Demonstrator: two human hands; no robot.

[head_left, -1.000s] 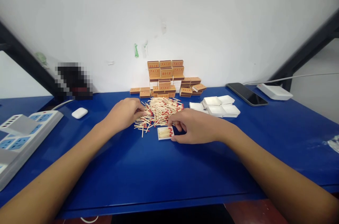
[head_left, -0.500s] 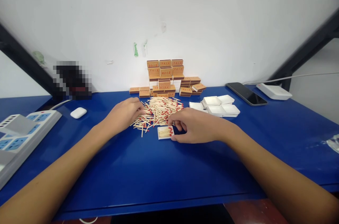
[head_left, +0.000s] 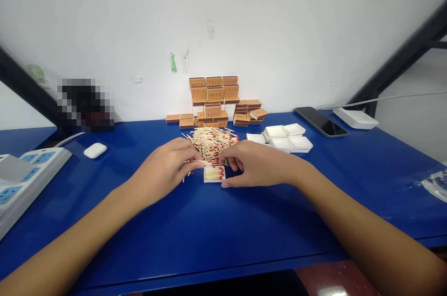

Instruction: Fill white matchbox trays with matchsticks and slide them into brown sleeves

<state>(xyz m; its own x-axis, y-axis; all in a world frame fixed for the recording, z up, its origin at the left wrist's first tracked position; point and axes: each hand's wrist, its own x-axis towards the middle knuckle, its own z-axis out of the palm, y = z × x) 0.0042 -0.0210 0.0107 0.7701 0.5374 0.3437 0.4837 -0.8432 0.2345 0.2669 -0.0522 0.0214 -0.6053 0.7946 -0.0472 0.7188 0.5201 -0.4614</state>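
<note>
A white matchbox tray (head_left: 208, 180) lies on the blue table with a layer of red-headed matches (head_left: 213, 174) in it. My left hand (head_left: 176, 158) pinches a few matches (head_left: 208, 163) between thumb and fingers, just above the tray's far left side. At the tray's right end, my right hand (head_left: 256, 164) grips it, thumb at the near corner and fingers at the far side. Behind both hands spreads a heap of loose matches (head_left: 213, 140), their red heads mostly toward the right. My left hand covers part of the heap's near left edge.
Orange matchboxes (head_left: 214, 94) are stacked against the wall. White empty trays (head_left: 278, 131) lie right of the heap, with a phone (head_left: 320, 121) and a white box (head_left: 355, 119) beyond. A power strip (head_left: 42, 165) and a white earbud case (head_left: 95, 150) are on the left.
My left hand has come from the heap's left side, rightward and nearer, to the tray with matches in its fingers. My right hand stays at the tray. The view has shifted slightly.
</note>
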